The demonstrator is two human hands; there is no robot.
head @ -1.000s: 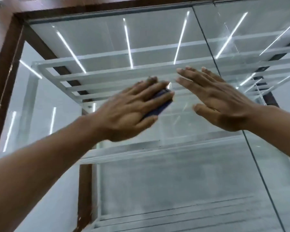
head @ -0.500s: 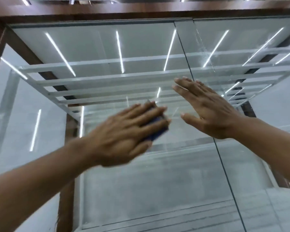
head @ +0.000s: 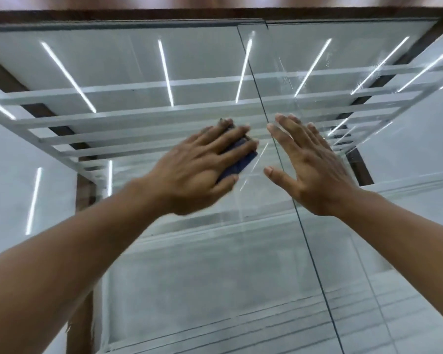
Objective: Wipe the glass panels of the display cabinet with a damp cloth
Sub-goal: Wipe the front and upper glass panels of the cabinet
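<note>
A tall display cabinet with a dark wooden frame (head: 215, 14) fills the view. Its front is two glass panels, a left panel (head: 184, 277) and a right panel (head: 368, 264), meeting at a dark vertical seam (head: 302, 226). My left hand (head: 200, 169) lies flat with straight fingers, pressing a dark blue cloth (head: 237, 163) against the left panel just left of the seam. Most of the cloth is hidden under the fingers. My right hand (head: 315, 164) rests flat and spread on the right panel beside the seam, holding nothing.
White shelf bars (head: 138, 118) and bright light strips (head: 165, 72) show through and on the glass. A wooden upright (head: 83, 315) runs down at the lower left. Streaks mark the upper right panel (head: 327, 60).
The left hand with the cloth slid down the glass, then back up and to the right toward the seam. The right hand stayed flat on the right panel. The view tilted upward.
</note>
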